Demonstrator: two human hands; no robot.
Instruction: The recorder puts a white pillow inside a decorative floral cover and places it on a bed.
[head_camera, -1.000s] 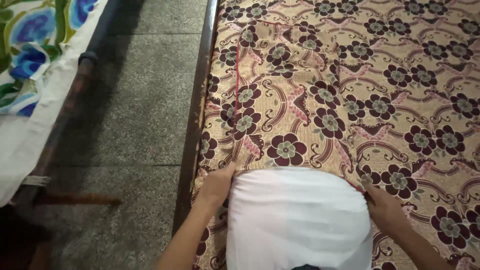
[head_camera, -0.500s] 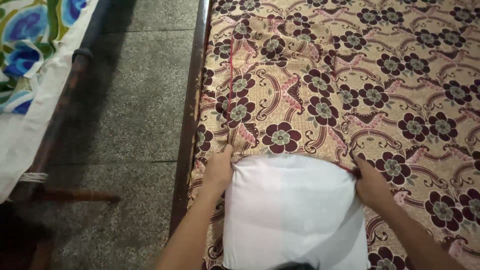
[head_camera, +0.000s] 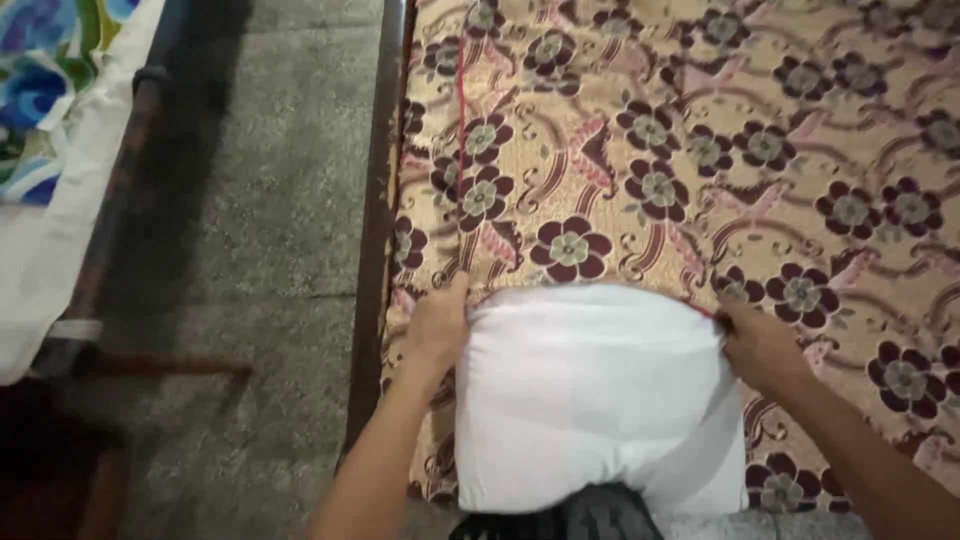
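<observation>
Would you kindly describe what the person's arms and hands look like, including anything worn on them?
Both forearms are bare, with no sleeves in view. The left hand and the right hand wear no gloves, and no rings, watch or bracelets show.

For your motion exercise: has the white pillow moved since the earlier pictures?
Yes. The pillow has slid further into the floral cover; its top edge now sits nearer the large flower above it, both hands gripping the cover's opening.

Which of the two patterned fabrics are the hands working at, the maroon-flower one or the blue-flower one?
The tan cover with maroon flowers. Left hand and right hand grip it beside the white pillow; the blue-flower cloth lies across the floor.
</observation>
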